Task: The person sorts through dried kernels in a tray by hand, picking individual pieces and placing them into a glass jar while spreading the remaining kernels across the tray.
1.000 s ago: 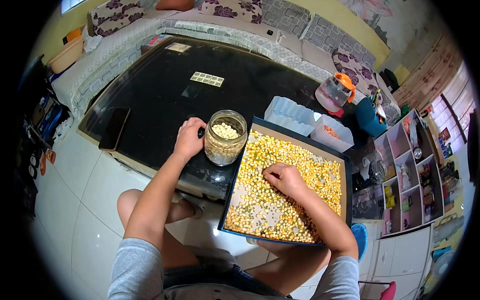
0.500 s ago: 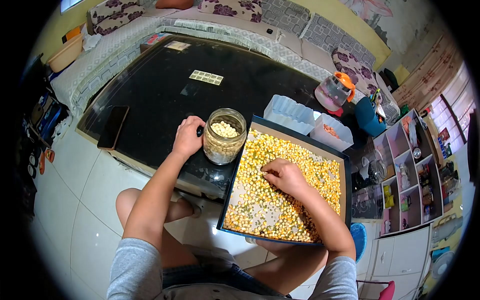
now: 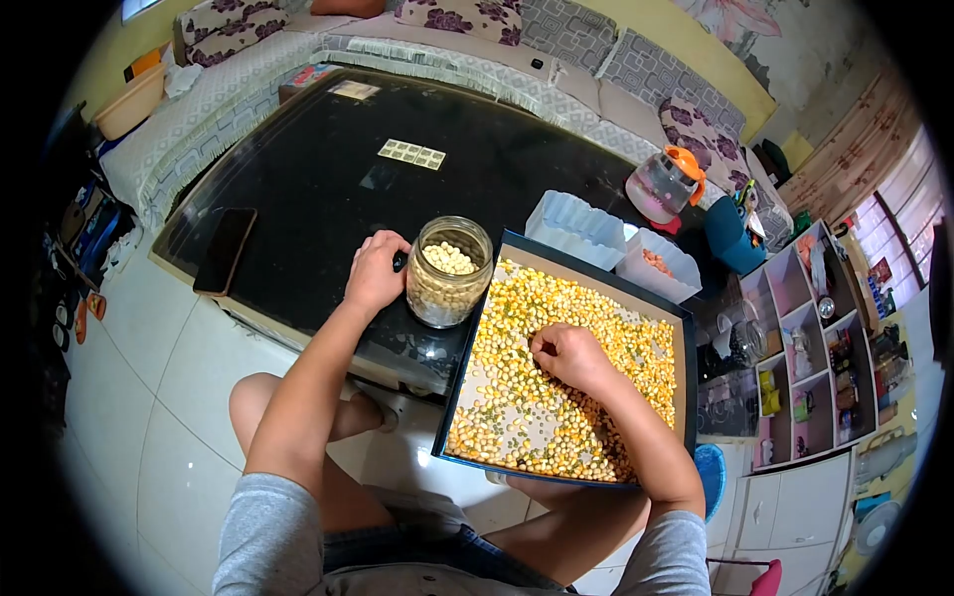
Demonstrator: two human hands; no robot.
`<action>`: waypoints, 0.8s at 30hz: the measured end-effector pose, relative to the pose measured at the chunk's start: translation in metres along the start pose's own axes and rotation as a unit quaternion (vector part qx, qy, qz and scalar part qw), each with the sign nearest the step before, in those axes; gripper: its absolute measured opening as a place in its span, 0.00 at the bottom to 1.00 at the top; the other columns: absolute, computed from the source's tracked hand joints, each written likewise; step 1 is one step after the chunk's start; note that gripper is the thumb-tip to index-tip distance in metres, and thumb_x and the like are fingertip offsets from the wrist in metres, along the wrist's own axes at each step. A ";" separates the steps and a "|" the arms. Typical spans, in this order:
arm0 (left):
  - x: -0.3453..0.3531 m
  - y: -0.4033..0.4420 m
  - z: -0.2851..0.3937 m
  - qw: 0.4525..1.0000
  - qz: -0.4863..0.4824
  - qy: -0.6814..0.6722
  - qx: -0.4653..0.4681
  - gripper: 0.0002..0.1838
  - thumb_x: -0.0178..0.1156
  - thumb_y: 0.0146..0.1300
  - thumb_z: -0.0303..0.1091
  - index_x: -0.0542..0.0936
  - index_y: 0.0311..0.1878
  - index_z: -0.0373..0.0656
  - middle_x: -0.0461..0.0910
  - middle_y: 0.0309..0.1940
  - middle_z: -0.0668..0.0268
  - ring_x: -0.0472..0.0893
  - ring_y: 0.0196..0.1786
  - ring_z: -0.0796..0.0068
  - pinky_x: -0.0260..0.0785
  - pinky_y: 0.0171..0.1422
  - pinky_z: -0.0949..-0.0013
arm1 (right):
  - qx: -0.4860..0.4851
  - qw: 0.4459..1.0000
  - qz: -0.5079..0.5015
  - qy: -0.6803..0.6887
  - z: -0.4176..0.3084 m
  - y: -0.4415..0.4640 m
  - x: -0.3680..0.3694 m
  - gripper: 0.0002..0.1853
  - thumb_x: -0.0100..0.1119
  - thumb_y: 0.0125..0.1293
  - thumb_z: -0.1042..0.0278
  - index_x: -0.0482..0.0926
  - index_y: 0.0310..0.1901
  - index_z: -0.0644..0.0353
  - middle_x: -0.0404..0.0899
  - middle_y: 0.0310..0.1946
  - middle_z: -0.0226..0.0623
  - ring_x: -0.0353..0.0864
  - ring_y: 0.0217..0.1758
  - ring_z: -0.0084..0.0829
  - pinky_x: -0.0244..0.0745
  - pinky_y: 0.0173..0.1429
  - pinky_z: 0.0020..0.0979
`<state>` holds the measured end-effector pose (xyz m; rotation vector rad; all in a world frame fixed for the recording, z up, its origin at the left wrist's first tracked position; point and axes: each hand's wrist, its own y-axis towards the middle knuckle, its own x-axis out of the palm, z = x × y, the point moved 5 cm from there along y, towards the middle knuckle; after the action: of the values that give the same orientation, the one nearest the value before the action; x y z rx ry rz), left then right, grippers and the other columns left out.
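Note:
My right hand [image 3: 570, 356] is low over a shallow box [image 3: 686, 397] of yellow corn kernels [image 3: 527, 298] mixed with small green beans. Its thumb and fingers are pinched together, and whatever they hold is hidden. Just left of the box stands an open glass jar [image 3: 447, 288], partly filled with pale round beans [image 3: 449, 258]. My left hand [image 3: 376, 270] rests on the black table beside the jar, fingers curled; a small dark thing shows at the fingertips, too unclear to name.
Behind the box are two translucent plastic containers [image 3: 574, 230], the right one [image 3: 668, 268] with reddish pieces inside. A pitcher with an orange lid [image 3: 661, 187] stands farther back. A phone [image 3: 227, 250] lies on the black table [image 3: 298, 179] at left. Shelving [image 3: 820, 348] stands at right.
My right hand has shifted slightly right and down over the kernels, its fingers drawn closer together. My left hand and the jar stay almost where they were.

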<state>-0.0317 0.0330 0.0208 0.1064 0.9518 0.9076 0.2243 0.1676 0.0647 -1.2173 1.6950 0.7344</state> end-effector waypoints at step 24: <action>-0.001 0.000 0.001 1.000 0.006 -0.001 -0.004 0.10 0.63 0.48 0.32 0.79 0.36 0.44 0.75 0.44 0.65 0.72 0.50 0.61 0.63 0.57 0.62 | -0.022 0.999 0.027 0.029 -0.015 0.005 -0.010 0.04 0.57 0.51 0.73 0.79 0.30 0.60 0.79 0.30 0.40 0.79 0.35 0.39 0.75 0.43 0.34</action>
<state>-0.0310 0.0324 0.0219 0.1056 0.9467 0.9214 0.2156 0.1605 0.0805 -1.2380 1.7735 0.7790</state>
